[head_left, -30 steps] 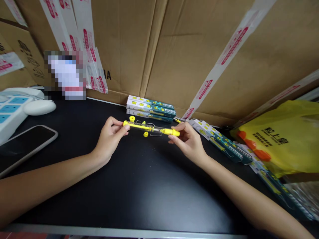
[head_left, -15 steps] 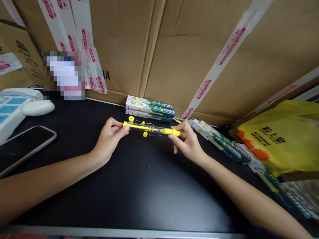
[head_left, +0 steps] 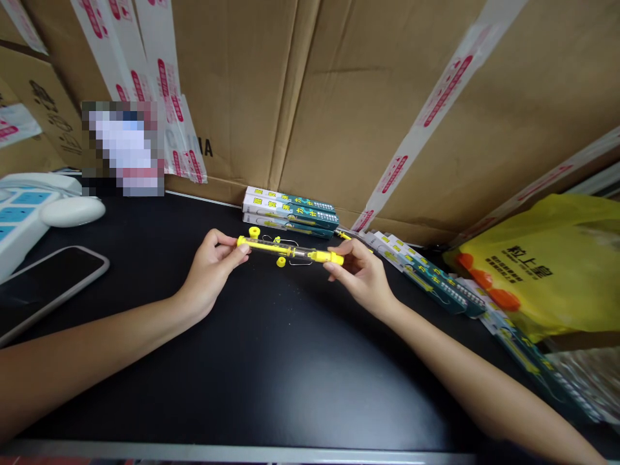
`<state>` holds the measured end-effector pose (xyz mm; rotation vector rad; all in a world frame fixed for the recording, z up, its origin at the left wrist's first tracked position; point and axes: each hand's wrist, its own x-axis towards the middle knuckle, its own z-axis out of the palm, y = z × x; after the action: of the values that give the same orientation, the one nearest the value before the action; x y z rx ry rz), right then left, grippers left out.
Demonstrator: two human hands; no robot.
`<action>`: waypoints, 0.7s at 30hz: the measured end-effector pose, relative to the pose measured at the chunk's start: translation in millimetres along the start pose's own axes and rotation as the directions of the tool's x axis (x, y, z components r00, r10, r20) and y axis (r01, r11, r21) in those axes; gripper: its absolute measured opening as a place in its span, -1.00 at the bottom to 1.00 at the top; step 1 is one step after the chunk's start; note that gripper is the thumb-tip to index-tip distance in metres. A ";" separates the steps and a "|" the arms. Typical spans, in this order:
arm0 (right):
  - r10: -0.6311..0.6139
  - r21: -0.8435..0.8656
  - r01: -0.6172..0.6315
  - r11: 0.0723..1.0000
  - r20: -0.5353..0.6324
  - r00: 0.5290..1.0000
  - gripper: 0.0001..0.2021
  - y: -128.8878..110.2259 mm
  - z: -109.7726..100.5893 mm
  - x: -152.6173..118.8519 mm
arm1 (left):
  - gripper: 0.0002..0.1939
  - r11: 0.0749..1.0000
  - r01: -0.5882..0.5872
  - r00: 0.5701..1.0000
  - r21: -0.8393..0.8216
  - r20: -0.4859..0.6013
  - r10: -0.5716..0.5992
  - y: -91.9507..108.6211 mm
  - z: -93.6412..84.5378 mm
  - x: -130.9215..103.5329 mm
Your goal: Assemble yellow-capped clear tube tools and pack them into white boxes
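Note:
A spring scale [head_left: 276, 248] with a clear tube and yellow ends is held almost level above the black table. My left hand [head_left: 213, 271] pinches its yellow left end between thumb and fingers. At the other end, my right hand [head_left: 361, 274] has thumb and fingers closed on the yellow end piece [head_left: 320, 256]. Just behind the tube lies a yellow cap [head_left: 254, 232]. A second small yellow piece [head_left: 281, 261] shows at its near side. Thin metal hooks [head_left: 301, 263] lie beside the tube, partly hidden by it.
Stacked spring scale boxes [head_left: 290, 212] stand against the cardboard [head_left: 242, 97]. More boxes [head_left: 426, 274] run along the right, beside a yellow bag [head_left: 547, 258]. A phone [head_left: 48, 290], a power strip [head_left: 24, 206] and a white mouse-shaped object [head_left: 72, 212] lie left. Tiny crumbs dot the black table [head_left: 271, 374].
My right hand has shifted slightly left with the yellow end piece, and its fingers are curled in more. The left hand keeps its pinch, almost unmoved.

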<state>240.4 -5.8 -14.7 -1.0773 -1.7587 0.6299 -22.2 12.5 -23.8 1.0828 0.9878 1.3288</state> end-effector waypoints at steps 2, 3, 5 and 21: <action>0.029 0.021 -0.030 0.999 0.026 0.999 -0.77 0.4 0.8 -1.7 | -0.70 1.000 0.005 1.000 0.002 0.002 -0.005 -0.7 -0.3 0.1; 0.039 0.029 -0.040 0.999 0.037 0.999 -0.76 0.4 1.2 -2.4 | -0.71 1.000 0.005 1.000 0.001 0.002 -0.005 -1.0 -0.6 0.3; 0.054 0.052 -0.058 0.997 0.067 0.996 -0.75 -0.2 1.7 -3.0 | -0.71 1.000 0.008 1.000 -0.004 -0.002 -0.008 -1.4 -1.2 0.9; -0.226 -0.230 0.229 0.946 0.039 0.973 -0.75 -15.9 -8.7 2.7 | -0.60 0.987 -0.078 0.990 0.143 0.126 0.060 0.9 -5.2 13.0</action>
<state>241.6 -11.4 2.6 -1.0064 -1.9683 0.2923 -27.2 25.6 -23.4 1.3055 0.9767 1.2443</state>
